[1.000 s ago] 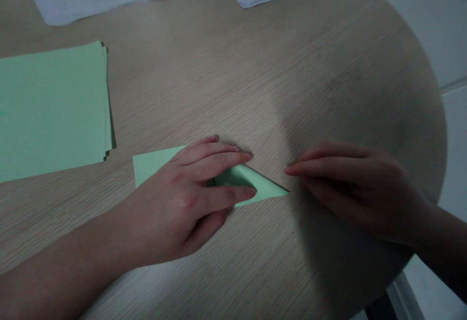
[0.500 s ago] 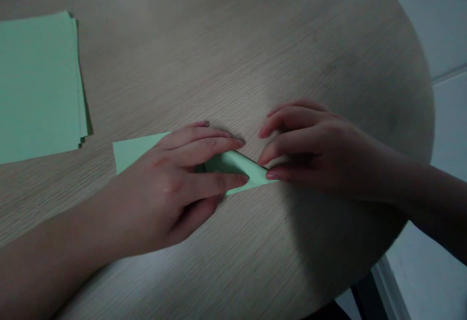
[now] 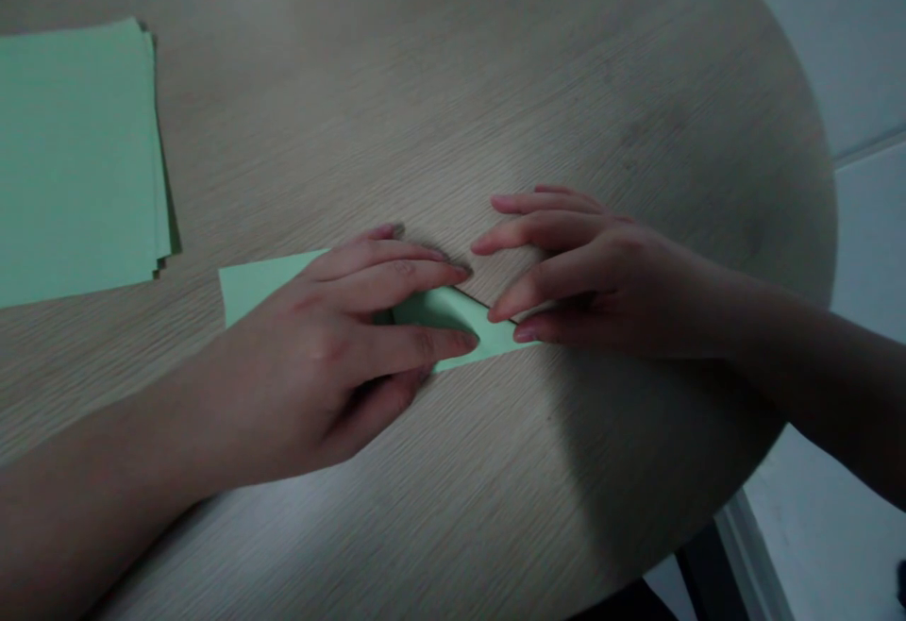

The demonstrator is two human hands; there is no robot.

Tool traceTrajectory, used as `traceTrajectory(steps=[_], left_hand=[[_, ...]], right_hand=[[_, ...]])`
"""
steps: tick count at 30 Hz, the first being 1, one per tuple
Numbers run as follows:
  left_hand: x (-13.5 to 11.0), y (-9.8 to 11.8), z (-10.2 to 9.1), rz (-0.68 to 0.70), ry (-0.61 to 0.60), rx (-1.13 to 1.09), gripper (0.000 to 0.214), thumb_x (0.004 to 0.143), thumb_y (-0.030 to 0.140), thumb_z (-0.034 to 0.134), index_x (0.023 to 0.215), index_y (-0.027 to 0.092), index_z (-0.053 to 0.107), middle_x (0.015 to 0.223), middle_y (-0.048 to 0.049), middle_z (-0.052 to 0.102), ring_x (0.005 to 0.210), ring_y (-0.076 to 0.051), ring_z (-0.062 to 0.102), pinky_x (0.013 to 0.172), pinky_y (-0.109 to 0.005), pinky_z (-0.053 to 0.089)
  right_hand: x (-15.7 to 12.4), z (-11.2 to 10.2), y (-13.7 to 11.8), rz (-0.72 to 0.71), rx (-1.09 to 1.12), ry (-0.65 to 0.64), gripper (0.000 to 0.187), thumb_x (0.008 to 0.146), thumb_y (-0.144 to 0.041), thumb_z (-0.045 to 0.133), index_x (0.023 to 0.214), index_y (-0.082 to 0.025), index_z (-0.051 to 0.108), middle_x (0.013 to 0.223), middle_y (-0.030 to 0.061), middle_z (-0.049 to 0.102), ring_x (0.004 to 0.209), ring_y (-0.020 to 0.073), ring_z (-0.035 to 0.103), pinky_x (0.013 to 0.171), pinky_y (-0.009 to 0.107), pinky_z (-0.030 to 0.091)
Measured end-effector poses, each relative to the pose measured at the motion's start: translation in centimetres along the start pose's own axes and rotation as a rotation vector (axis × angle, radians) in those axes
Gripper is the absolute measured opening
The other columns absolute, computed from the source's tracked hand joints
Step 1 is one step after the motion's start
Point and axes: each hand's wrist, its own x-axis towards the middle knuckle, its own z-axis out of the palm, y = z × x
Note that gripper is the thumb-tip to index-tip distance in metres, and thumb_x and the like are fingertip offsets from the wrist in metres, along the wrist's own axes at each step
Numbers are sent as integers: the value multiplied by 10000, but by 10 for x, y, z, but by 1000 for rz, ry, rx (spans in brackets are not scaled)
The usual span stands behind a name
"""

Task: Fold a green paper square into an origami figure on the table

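with left hand [image 3: 336, 347] spread wide, resting on folded green paper [image 3: 444, 311] tapering lengthwise rightward to right hand [image 3: 612, 272], loosely parted and touching the pointed end.

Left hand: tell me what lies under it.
Under the left hand is a green paper on the wood-grain table. Its left end and part of its narrowing right end show; whatever the palm and fingers cover between cannot be seen.

I have passing room over the table [image 3: 340, 121] at upper centre; the paper stack [image 3: 71, 163] bars the upper left, the left hand [image 3: 336, 333] and right hand [image 3: 598, 272] the middle.
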Motion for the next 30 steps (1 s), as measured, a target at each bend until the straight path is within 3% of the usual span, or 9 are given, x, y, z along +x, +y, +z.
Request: traceTrajectory(steps=[6,11,20,30], left_hand=[[-2,2,-2,-33,-23,33,299,968,164,567,1191,293,718,1324,-51,687,1318,-256,602,1230,-532,382],[-4,3,-3,-29,-45,19,306,965,165,556,1198,258,730,1355,-83,670,1337,-274,591,1253,-546,330],[-3,5,-3,-75,-54,-23,300,965,177,556,1174,259,754,1356,-109,675,1334,-270,591,1235,-570,338],[-3,6,-3,-120,-65,-34,253,961,188,601,1120,299,763,1369,-61,680,1342,-277,587,1246,-540,346]], right_hand=[[-1,0,0,-1,-13,-2,143,987,-238,664,1054,-241,791,1413,98,666,1466,300,471,1245,539,285],[-3,1,1,-3,-21,-6,146,986,-262,667,1063,-263,791,1405,84,672,1465,306,478,1237,555,298],[-6,6,3,35,9,35,183,927,-257,713,1053,-360,797,1365,3,704,1475,308,475,1229,591,330],[-8,7,3,38,15,63,233,898,-240,728,1058,-394,801,1322,-6,724,1441,326,516,1218,601,364]])
